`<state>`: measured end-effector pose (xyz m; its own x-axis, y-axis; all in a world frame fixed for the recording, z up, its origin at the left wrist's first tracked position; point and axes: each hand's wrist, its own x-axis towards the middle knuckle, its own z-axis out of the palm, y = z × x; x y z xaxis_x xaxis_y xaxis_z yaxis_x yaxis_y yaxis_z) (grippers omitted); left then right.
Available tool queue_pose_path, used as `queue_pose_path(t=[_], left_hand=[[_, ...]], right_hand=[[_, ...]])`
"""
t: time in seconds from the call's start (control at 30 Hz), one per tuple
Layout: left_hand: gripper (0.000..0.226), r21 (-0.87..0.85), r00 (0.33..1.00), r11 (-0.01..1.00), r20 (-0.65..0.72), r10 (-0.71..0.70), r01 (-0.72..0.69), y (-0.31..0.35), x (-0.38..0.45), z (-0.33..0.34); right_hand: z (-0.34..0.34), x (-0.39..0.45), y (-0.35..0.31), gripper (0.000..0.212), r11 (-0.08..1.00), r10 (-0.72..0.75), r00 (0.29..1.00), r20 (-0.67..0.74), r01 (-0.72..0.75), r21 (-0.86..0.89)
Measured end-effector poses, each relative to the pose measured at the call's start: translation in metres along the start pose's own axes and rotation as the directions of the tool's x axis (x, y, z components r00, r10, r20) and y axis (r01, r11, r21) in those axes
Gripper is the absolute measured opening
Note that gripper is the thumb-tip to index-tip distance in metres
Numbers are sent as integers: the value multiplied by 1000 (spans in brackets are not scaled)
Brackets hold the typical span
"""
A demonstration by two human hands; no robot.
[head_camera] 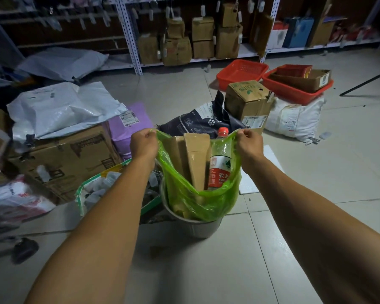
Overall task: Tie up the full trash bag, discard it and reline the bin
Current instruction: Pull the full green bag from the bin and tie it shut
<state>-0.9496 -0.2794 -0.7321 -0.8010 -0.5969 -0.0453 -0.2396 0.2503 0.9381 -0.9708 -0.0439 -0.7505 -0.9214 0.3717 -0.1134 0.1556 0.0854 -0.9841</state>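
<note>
Both arms reach out over the bin [193, 227], a pale round one standing on the tiled floor [206, 270] in the middle of the scene. The left hand [143, 144] has its grip pressed together, pinching the left handle of the green trash bag [198, 202]; the right hand [249, 143] is clenched the same way on the right handle. The handles are held apart and up, so the bag's mouth gapes wide while its lower part sits inside the bin. Standing up out of the bag: folded brown cardboard [195, 159] on the left and a clear plastic bottle [221, 161] with a red cap and red label on the right, just beside the cardboard. To the left of the bin lies a green-edged woven bag [92, 187], with a big cardboard box [70, 159] and grey mailer parcels [64, 108] further left. Beyond the bin rests a dark pet-food sack [198, 121], then a carton [248, 102]. Far right, two red baskets [241, 72] sit before the metal shelving [130, 40] stacked with boxes.
</note>
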Motion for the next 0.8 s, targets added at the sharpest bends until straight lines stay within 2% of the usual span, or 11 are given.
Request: queue_pose_path(t=[0.07,0.17,0.27,0.33,0.43,0.53,0.6,0.67,0.8], left_hand=[[27,-20,1000,1000,6,18,-18,-2,2,-2],[29,10,999,999,0,44,-44,0,4,-7],[17,106,995,989,5,102,-101,10,-1,-13],[19,181,991,976,-19,129,-124,17,-2,-19],[20,197,989,971,-36,142,-133,24,-2,-27],[24,199,995,975,28,95,-99,19,-5,-29],[36,254,991,966,132,12,-45,16,-8,-29],[34,368,977,929,205,-49,-31,16,-12,-28],[34,437,987,896,159,9,-79,24,-12,-26]], right_hand=[[-1,-1,-3,23,998,-37,999,-33,39,48],[-2,-4,-10,13,992,-98,995,-2,98,80],[-1,-7,-19,14,989,-134,991,17,132,71],[-2,-9,-28,13,986,-145,989,4,144,80],[-5,-13,-34,16,984,-146,989,-28,148,97],[-9,-21,-29,18,989,-109,994,30,105,106],[-12,-27,-26,22,997,-71,990,126,66,46],[-15,-28,-27,23,995,-46,985,164,60,-83],[-16,-22,-33,26,944,24,994,104,11,-330]])
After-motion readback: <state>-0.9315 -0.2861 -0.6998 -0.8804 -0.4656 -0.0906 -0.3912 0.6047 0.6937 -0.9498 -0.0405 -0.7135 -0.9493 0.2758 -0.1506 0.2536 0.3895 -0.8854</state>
